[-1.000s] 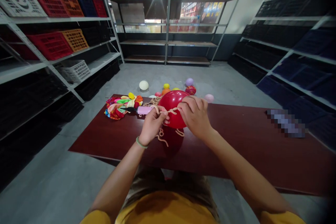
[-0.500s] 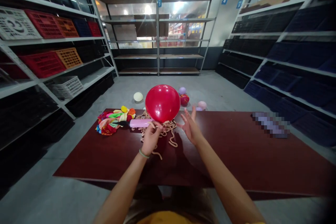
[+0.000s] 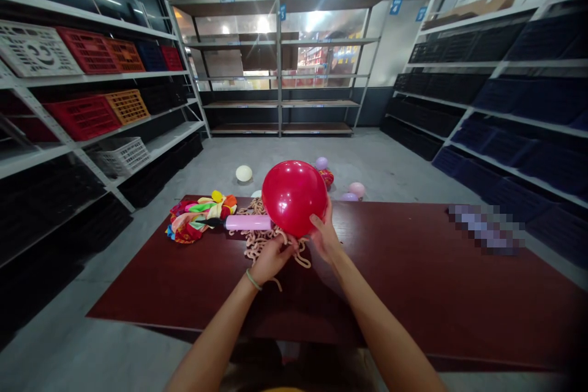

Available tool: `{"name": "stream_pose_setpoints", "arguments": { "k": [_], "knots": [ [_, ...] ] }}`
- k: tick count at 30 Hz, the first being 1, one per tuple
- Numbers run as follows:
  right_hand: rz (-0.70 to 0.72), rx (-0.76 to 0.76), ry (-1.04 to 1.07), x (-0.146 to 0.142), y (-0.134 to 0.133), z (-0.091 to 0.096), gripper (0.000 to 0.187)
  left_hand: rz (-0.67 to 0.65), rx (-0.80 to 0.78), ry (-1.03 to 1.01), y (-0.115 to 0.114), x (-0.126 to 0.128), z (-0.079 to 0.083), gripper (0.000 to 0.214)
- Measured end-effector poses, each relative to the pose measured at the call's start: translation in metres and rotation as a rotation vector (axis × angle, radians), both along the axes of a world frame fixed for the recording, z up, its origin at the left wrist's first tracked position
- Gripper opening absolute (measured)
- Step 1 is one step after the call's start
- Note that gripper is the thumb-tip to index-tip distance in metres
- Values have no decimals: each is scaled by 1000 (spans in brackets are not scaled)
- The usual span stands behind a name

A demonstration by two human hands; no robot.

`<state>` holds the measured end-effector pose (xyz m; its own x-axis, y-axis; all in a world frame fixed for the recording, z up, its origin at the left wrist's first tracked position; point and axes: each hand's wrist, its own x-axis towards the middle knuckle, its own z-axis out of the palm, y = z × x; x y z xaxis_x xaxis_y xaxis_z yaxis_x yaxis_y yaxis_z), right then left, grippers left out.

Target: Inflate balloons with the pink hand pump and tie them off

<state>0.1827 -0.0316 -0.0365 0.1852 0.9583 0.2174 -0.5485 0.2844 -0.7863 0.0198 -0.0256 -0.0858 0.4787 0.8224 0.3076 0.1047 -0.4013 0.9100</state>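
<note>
A red inflated balloon (image 3: 294, 196) is held above a dark red table (image 3: 413, 282). My left hand (image 3: 272, 258) is closed at the balloon's bottom, where its neck meets a beige string. My right hand (image 3: 324, 234) cups the balloon's lower right side, fingers against it. A pile of beige string (image 3: 257, 242) lies on the table under the hands. A pink pump (image 3: 248, 222) rests just left of the balloon. A heap of flat coloured balloons (image 3: 195, 217) lies further left.
Several inflated balloons lie on the floor beyond the table, among them a white balloon (image 3: 244, 173) and a pink balloon (image 3: 356, 189). Metal shelves with red, orange and white crates (image 3: 82, 116) line the left; dark shelves line the right.
My right hand, open and off the balloon half a second ago, now rests on its lower right side. The balloon has dropped a little and shifted right. The view has tilted up since a second ago.
</note>
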Motion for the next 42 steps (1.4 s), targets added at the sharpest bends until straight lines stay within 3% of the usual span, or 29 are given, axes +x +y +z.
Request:
{"name": "stream_pose_setpoints", "arguments": {
  "k": [3,7,10,13,18,21,23,25,28,31,33,38,42],
  "knots": [
    [-30,5,18,7,0,3,97,14,-1,-73,8,-12,8,21],
    [-41,-22,2,23,4,9,105,153,-83,-297,31,-30,27,40],
    [-18,-24,-45,30,7,12,106,95,-174,-419,47,-27,44,75],
    [11,3,-109,32,9,12,105,18,-171,-422,52,-12,56,88],
    [-116,22,-257,47,25,9,105,24,-128,-450,66,18,60,90],
    [-268,-31,-395,70,58,15,105,76,-110,-478,103,44,66,83],
    [-378,-158,-446,89,89,22,105,181,-109,-449,137,64,75,74],
    [-444,-209,-454,107,118,25,93,323,-203,-366,167,79,84,62],
    [-481,-235,-475,122,143,22,67,353,-253,-353,191,87,94,43],
    [-422,-231,-501,118,145,10,40,332,-251,-372,190,75,94,32],
    [-368,-221,-516,105,140,4,33,334,-261,-379,182,62,90,30],
    [-219,-150,-567,53,126,1,37,335,-291,-386,152,19,85,29],
    [-81,-63,-646,3,117,2,34,368,-270,-339,125,-30,84,30]
  ]
}}
